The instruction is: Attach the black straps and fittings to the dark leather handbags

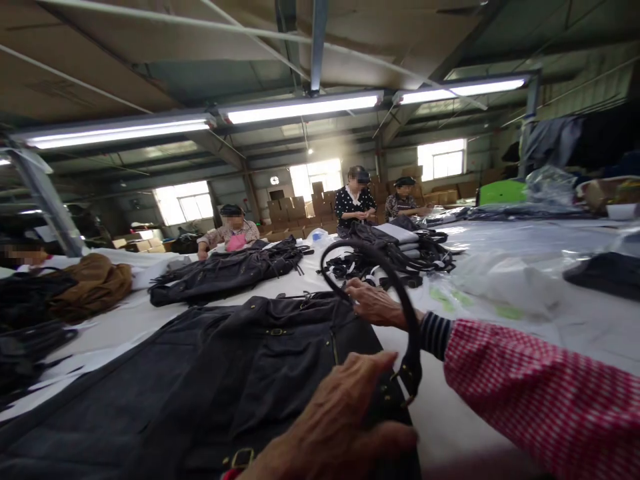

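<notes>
1. The belt, black, is held up in a loop above the table, ctr-right of view. Its buckle end hangs at the loop's 5 o'clock, at the edge of the dark jacket.
2. The R hand is closed on the belt at the loop's 8 o'clock, fingers curled round the strap. A red-checked sleeve is seen coming in from 4 o'clock.
3. The L hand is laid flat on the jacket at 6 o'clock, fingers together, thumb stuck out just beside the buckle end. Nothing is gripped.
4. The jacket is spread on the white table from 6 to 9 o'clock of the belt.
5. Dark garments are heaped at 10 o'clock, a bundle of straps at 1 o'clock, clear plastic bags at 3 o'clock, and a brown garment at far 9 o'clock.
6. Other people are seen at 11–12 o'clock across the table, w/ cardboard boxes behind.
</notes>
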Available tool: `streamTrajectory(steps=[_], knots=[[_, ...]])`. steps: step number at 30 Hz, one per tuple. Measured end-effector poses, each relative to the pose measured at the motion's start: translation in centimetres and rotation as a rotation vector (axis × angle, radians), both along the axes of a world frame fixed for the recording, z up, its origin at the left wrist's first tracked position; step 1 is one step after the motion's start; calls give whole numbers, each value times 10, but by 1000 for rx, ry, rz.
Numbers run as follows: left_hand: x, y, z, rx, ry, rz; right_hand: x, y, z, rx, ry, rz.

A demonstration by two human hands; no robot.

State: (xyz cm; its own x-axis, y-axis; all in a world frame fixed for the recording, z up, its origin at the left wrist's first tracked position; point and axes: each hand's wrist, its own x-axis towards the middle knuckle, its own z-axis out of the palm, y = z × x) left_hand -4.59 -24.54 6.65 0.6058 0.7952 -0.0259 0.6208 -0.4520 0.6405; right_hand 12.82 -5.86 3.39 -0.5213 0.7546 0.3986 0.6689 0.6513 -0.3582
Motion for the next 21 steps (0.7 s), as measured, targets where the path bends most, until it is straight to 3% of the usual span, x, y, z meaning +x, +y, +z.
streamTrajectory(steps=[3, 6, 9, 12, 14, 17, 19, 21], knots=[[32, 1, -14, -74, -8, -13, -27, -2, 16, 20, -65, 174], [38, 8, -35, -58, 57, 92, -37, -9, 30, 73, -120, 363], [31, 15, -52, -4, 114, 181, -16, -28, 28, 70, -19, 296], [33, 24, -57, -45, -36, 243, 29, -56, 4, -175, 214, 128], [41, 32, -52, -140, -212, 261, 60, -75, -18, -437, 403, 11], [52, 47, -27, -226, -475, 230, 92, -104, -45, -696, 690, -99], [49, 57, -2, -164, -627, 261, 100, -122, -56, -797, 807, -76], [34, 67, 27, -35, -778, 383, 98, -138, -62, -850, 833, 11]])
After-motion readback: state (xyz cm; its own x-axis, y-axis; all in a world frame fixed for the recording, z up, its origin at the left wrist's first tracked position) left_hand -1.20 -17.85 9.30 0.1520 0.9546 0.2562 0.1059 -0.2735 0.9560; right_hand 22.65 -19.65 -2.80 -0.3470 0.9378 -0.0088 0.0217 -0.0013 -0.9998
